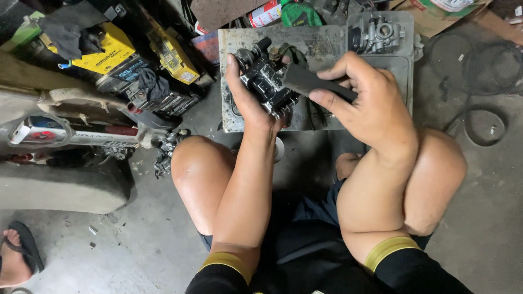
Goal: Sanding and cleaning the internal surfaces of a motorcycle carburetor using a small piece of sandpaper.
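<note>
My left hand [246, 98] grips a dirty black carburetor [266, 81] from its left side, holding it above a worn metal tray [318, 41]. My right hand [365, 95] holds a dark flat strip, like a piece of sandpaper or a file [313, 81], pressed against the carburetor's right side. Both forearms rest between my bent knees as I squat over the concrete floor.
A second, grey carburetor [377, 34] sits at the tray's far right corner. Yellow and black batteries [136, 54] and motorcycle parts [71, 133] crowd the left. A black cable coil [479, 71] lies at right. Another person's sandalled foot [16, 261] shows at lower left.
</note>
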